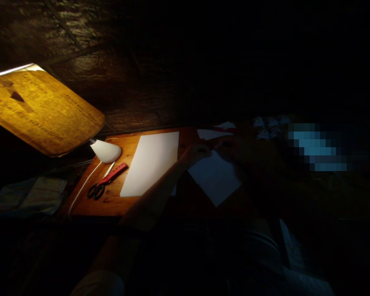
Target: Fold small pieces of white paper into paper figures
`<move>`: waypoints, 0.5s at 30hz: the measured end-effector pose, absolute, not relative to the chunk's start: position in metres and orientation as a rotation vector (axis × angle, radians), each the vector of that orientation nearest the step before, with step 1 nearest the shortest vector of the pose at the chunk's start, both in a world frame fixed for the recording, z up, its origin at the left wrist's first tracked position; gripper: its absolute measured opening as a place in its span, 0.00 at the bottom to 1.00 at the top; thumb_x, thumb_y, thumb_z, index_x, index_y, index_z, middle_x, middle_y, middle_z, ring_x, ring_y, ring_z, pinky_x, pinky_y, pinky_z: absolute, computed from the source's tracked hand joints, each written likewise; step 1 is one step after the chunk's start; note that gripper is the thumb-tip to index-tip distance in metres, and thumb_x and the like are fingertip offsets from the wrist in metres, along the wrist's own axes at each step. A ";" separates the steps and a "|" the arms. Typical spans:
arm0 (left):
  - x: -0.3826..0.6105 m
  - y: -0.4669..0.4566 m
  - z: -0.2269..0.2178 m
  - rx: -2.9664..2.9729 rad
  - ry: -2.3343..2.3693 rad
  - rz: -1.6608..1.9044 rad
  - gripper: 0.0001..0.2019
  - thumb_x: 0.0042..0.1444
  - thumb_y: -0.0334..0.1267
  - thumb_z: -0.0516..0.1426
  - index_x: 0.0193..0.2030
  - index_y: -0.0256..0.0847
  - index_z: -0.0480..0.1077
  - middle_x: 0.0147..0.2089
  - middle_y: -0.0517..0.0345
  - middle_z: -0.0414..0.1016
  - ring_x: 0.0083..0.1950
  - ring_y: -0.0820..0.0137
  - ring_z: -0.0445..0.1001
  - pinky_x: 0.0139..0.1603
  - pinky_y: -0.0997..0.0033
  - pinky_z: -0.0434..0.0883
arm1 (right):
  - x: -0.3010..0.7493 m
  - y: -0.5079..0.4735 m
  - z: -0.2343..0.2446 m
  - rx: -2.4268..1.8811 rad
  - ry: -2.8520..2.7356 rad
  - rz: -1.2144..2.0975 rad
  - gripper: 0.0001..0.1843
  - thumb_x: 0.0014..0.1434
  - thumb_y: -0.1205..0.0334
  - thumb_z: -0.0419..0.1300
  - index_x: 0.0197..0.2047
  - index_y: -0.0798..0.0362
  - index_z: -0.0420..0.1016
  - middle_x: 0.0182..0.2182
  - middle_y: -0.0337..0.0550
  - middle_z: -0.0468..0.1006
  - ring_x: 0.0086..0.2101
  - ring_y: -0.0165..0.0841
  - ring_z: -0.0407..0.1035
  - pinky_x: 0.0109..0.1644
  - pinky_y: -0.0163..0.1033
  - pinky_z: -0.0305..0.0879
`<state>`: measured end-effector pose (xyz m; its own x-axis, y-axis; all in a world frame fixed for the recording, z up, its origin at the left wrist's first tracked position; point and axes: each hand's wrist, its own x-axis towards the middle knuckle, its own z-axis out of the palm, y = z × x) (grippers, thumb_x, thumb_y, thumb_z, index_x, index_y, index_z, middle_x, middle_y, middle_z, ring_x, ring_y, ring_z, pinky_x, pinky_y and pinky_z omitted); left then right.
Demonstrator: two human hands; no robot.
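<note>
A white sheet of paper (217, 181) lies turned like a diamond on the wooden table, one corner toward me. At its far corner my left hand (196, 152) is closed, fingers pinched on the paper's edge. Close beside it, my right hand (231, 147) also has its fingertips at that corner, seemingly pinching the paper; deep shadow hides most of this hand. Left of my hands lies a stack of white paper (156, 164), partly covered by my left forearm. Behind my hands are some white paper pieces (214, 134) with a dark red strip across them.
On the left, a lamp with a yellow printed shade (46, 111) and white base (106, 151) lights the wooden table (111, 205). Scissors with black handles (97, 191) and a red holed strip (116, 172) lie there. Several folded white paper shapes (267, 127) stand at the back right.
</note>
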<state>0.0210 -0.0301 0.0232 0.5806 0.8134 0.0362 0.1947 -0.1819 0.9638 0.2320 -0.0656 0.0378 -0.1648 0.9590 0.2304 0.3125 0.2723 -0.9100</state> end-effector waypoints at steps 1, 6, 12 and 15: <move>0.021 -0.030 0.023 1.699 0.843 0.695 0.12 0.49 0.41 0.66 0.21 0.39 0.71 0.21 0.66 0.64 0.26 0.76 0.60 0.31 0.72 0.58 | 0.232 -0.066 0.038 -1.181 -1.667 0.928 0.18 0.52 0.44 0.67 0.24 0.49 0.77 0.25 0.42 0.77 0.29 0.35 0.68 0.36 0.41 0.65; 0.022 -0.031 0.024 1.723 0.851 0.683 0.15 0.50 0.44 0.67 0.22 0.40 0.70 0.22 0.66 0.64 0.26 0.76 0.60 0.30 0.73 0.58 | 0.230 -0.065 0.036 -1.169 -1.659 0.928 0.18 0.51 0.43 0.65 0.22 0.48 0.74 0.24 0.42 0.75 0.29 0.35 0.66 0.36 0.41 0.64; 0.022 -0.030 0.024 1.720 0.847 0.679 0.19 0.50 0.48 0.69 0.21 0.39 0.69 0.21 0.67 0.64 0.26 0.76 0.61 0.31 0.73 0.60 | 0.232 -0.065 0.036 -1.195 -1.679 0.916 0.20 0.53 0.43 0.65 0.22 0.49 0.73 0.24 0.42 0.73 0.28 0.35 0.64 0.33 0.40 0.61; 0.021 -0.030 0.024 1.736 0.823 0.667 0.20 0.51 0.50 0.70 0.22 0.39 0.70 0.22 0.66 0.64 0.26 0.76 0.62 0.32 0.72 0.60 | 0.233 -0.065 0.035 -1.209 -1.696 0.908 0.21 0.54 0.42 0.65 0.23 0.49 0.73 0.23 0.41 0.72 0.27 0.34 0.63 0.32 0.40 0.60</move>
<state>0.0214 -0.0300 0.0239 0.6072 0.7934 0.0427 0.2064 -0.2095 0.9558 0.2328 -0.0645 0.0353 -0.1793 0.9588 0.2203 0.3480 0.2713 -0.8974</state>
